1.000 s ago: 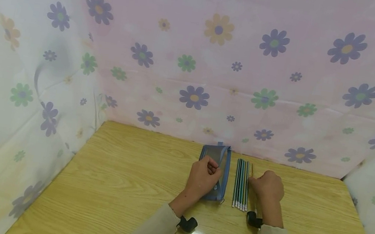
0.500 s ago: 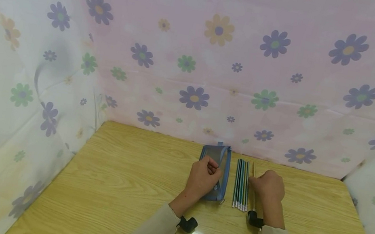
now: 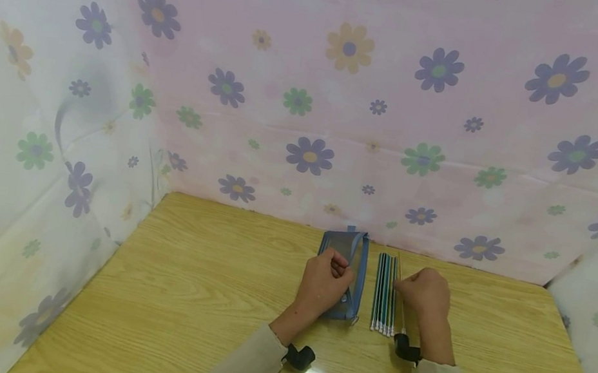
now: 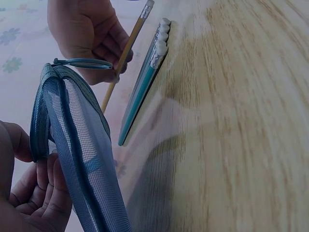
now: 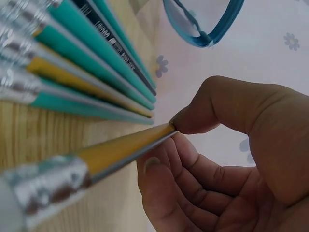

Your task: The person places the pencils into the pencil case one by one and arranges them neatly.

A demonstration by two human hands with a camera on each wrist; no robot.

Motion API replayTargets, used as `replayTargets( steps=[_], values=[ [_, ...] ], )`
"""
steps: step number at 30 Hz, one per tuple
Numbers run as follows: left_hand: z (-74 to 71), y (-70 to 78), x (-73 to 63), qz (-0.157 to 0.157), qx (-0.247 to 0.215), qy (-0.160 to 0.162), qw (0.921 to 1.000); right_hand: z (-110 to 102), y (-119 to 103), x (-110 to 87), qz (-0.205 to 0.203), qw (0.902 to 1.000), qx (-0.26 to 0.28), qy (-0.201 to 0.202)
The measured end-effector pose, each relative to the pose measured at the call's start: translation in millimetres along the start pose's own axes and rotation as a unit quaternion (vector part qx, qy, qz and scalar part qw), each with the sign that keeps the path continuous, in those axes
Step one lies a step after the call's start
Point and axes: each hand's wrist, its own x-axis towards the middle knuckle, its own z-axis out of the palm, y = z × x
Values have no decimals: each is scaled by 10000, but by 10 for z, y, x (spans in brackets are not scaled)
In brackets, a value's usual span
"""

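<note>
My right hand (image 3: 426, 291) pinches a yellow pencil (image 5: 128, 142) between thumb and fingers, its metal band and white eraser towards the wrist. In the head view this pencil is just right of a row of pencils (image 3: 384, 294), several teal, dark and yellow ones side by side with erasers towards me. Left of the row is a blue mesh pencil case (image 3: 357, 280) with a zip along its edge. My left hand (image 3: 323, 282) pinches the upper edge of the case's opening, as the left wrist view also shows at the case's folded zip edge (image 4: 41, 121).
Everything lies on a wood-grain table (image 3: 193, 261). A flowered cloth (image 3: 264, 109) rises at the back and both sides of it. Black wrist cameras (image 3: 300, 357) sit at both wrists near the table surface.
My right hand, with the yellow pencil, first shifts very slightly right, then moves left towards the row. The pencil's far tip now lies closer to the row. My left hand and the pencil case stay put.
</note>
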Motion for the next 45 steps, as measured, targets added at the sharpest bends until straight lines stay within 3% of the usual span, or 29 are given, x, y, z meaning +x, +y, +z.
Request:
replayTargets(
  steps=[14,27,45],
  values=[
    [2,-8,7,77,37,18,10000,23,-153,-44,-188,9984,467,-259],
    [-3,-12,5,83,42,-15,10000,91,-261,-54,-254,9902,1327,-347],
    [-4,-12,-1,44,50,-14,10000,203,-385,-70,-245,9682,2453,-424]
  ],
)
